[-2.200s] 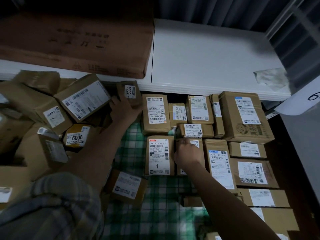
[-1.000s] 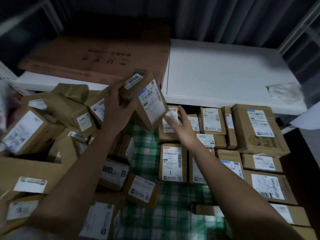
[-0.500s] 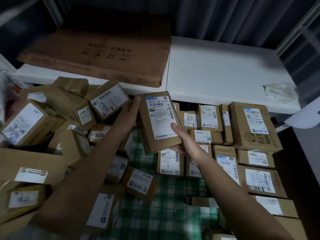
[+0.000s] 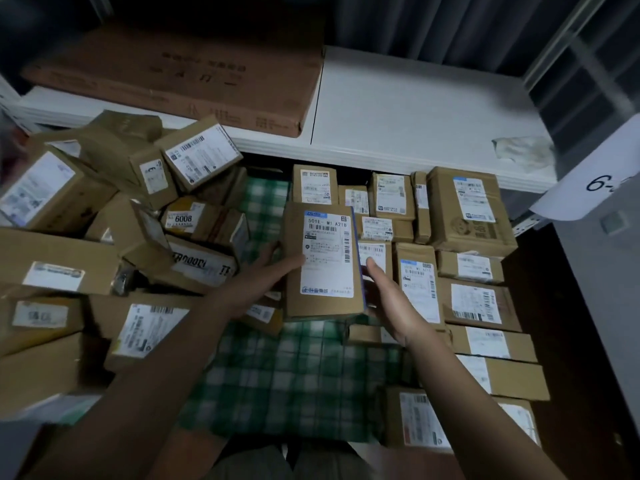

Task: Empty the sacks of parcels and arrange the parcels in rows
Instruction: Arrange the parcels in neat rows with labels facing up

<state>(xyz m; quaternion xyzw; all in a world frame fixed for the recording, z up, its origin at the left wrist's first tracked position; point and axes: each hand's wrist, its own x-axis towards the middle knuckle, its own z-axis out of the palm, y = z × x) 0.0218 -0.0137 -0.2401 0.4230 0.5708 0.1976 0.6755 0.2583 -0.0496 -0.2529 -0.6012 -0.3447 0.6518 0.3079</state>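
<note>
Both hands hold one brown parcel (image 4: pixel 323 261), label up, over the green checked cloth (image 4: pixel 294 368) at centre. Left hand (image 4: pixel 256 282): thumb on label, fingers curled under the left edge. Right hand (image 4: pixel 388 299): thumb up along the right edge, fingers hidden beneath. Rows of parcels (image 4: pixel 474 299) lie right; loose heap (image 4: pixel 114 237) left.

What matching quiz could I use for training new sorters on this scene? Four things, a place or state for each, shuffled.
Things:
1. held parcel
2. flat carton
3. 6008 parcel
4. crumpled paper

Places or states:
A. on the white shelf, right end
B. in the loose pile at left
C. between the left hand and right hand, above the checked cloth
D. on the shelf's left part

Pairs: 1-C, 2-D, 3-B, 4-A
</note>
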